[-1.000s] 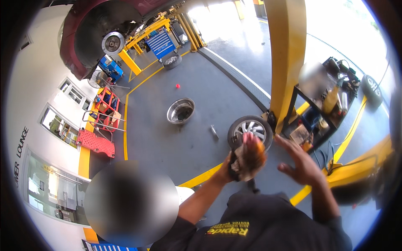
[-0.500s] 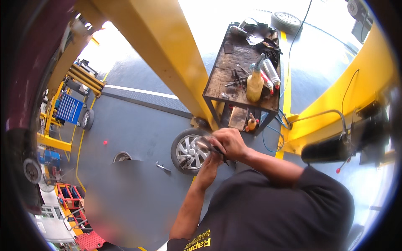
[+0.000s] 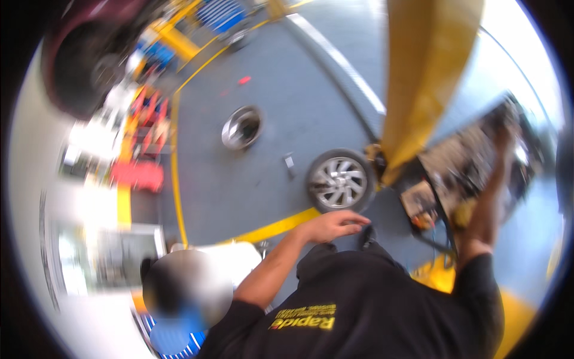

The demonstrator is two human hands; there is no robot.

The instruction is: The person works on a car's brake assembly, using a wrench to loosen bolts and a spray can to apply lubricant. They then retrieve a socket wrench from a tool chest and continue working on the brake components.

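My left hand [image 3: 336,227] hangs just below a wheel with a silver alloy rim [image 3: 339,180] that lies on the floor. Its fingers stretch out to the right, with nothing seen in them. At the far right, my right arm reaches over the brown-topped work cart [image 3: 445,157]. There my right hand [image 3: 507,133] is among dark clutter, too smeared to show its fingers or anything held. On the cart's lower shelf sit a tan box [image 3: 418,198] and a small orange and red item [image 3: 424,221].
Left of the wheel, a small metallic object [image 3: 290,163] and a bare metal rim [image 3: 243,127] lie on the grey floor. A thick yellow post [image 3: 427,72] stands between wheel and cart. Another person [image 3: 185,293], blurred, is at lower left. A dark red car [image 3: 89,60] fills the upper left.
My hands have parted; both were together on a dark object before the wheel, which I no longer see. My right hand has gone out to the cart. The whole view has swung round.
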